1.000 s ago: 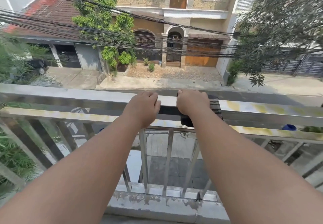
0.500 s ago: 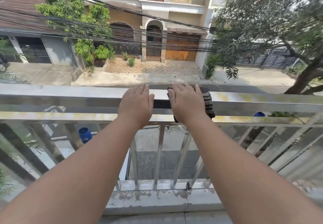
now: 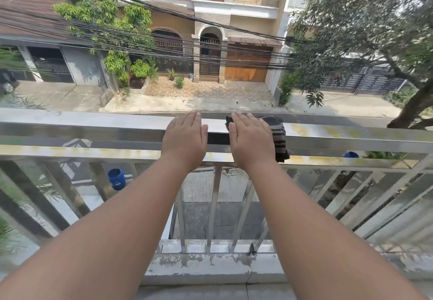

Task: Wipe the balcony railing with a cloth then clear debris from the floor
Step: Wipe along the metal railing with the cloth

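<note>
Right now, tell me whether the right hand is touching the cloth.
Touching. The head view shows the right hand flat on the cloth over the railing.

1. My right hand (image 3: pixel 251 139) covers most of the cloth (image 3: pixel 280 135); I see only its striped right side.
2. The railing (image 3: pixel 93 124) runs off both side edges.
3. A blue drum (image 3: pixel 351 154) behind the lower rail on the right shows only its top.

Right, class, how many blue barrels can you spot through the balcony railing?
2. The left blue barrel shows through the railing bars, below and left of the left hand. The right blue barrel peeks over the lower rail far right, mostly hidden. Others may be hidden.
</note>
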